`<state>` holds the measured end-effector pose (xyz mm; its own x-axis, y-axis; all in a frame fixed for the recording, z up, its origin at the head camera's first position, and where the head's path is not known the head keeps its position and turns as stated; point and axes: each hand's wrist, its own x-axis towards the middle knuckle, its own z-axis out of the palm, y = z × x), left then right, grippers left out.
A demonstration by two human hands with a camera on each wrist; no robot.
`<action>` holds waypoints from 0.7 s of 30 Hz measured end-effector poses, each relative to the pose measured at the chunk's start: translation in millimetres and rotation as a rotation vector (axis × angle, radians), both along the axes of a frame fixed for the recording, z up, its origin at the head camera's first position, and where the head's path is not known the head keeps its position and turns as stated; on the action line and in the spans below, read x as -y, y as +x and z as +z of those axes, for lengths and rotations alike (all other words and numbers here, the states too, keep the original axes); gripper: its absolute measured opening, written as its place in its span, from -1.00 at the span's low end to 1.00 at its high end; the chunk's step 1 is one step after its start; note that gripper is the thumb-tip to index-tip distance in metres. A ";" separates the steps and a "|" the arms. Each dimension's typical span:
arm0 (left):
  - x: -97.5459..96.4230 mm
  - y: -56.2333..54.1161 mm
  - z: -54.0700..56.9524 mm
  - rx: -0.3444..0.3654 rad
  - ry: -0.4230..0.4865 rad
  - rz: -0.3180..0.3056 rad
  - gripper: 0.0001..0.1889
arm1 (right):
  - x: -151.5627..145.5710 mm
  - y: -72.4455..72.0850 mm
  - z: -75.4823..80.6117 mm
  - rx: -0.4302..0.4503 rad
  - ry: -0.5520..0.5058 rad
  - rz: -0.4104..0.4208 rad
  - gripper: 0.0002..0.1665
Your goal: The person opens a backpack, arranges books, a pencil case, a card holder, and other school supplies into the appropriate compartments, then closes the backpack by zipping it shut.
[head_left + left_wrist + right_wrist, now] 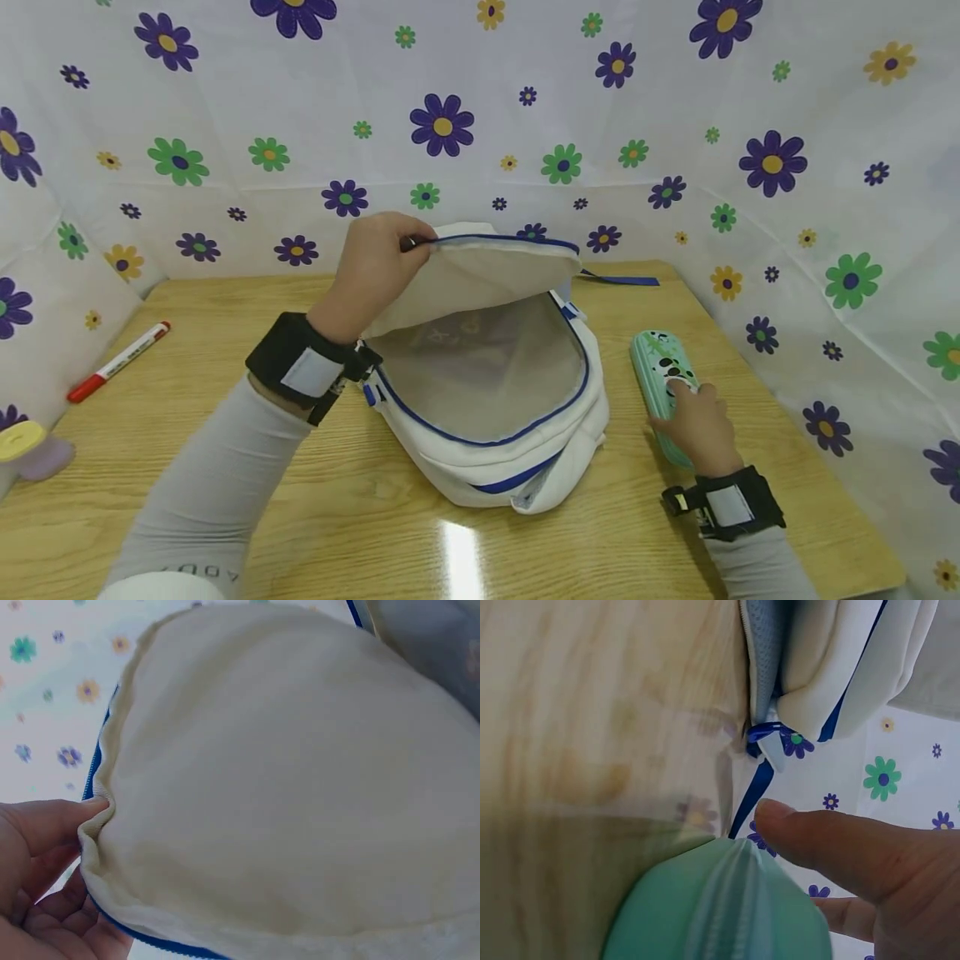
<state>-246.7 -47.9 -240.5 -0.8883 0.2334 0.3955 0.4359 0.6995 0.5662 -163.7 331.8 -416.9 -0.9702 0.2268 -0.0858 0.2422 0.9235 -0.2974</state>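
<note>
A white backpack (450, 467) with blue zipper trim lies on the table, its main compartment unzipped. My left hand (381, 262) pinches the edge of its raised flap (487, 279) between thumb and fingers. The left wrist view shows the flap's beige lining (285, 780) bunched at the thumb. Right of the backpack lies a mint-green pencil case (651, 367) with a panda print. Over its near half is my right hand (701, 429), thumb and fingers spread. In the right wrist view the thumb (840, 844) is extended beside the case's zipped side (727, 907); fingertip contact is partly hidden.
A red-capped white marker (120, 362) lies on the table's left side. Near the left edge is a yellow and purple object (33, 450). A blue strap (622, 280) stretches behind the backpack. Flower-printed cloth (495, 75) surrounds the wooden table (337, 533).
</note>
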 end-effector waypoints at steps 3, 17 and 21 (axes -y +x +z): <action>5.0 -15.7 4.1 0.039 0.076 0.031 -0.77 | -0.6 1.6 -2.1 -0.001 0.006 -0.001 -0.12; 9.4 -36.1 6.9 0.080 0.140 0.120 -0.76 | -2.6 1.2 -3.1 -0.012 0.001 0.008 -0.24; 8.0 -35.3 7.3 0.083 0.136 0.123 -0.77 | -1.4 0.6 -2.8 -0.022 0.002 -0.006 -0.30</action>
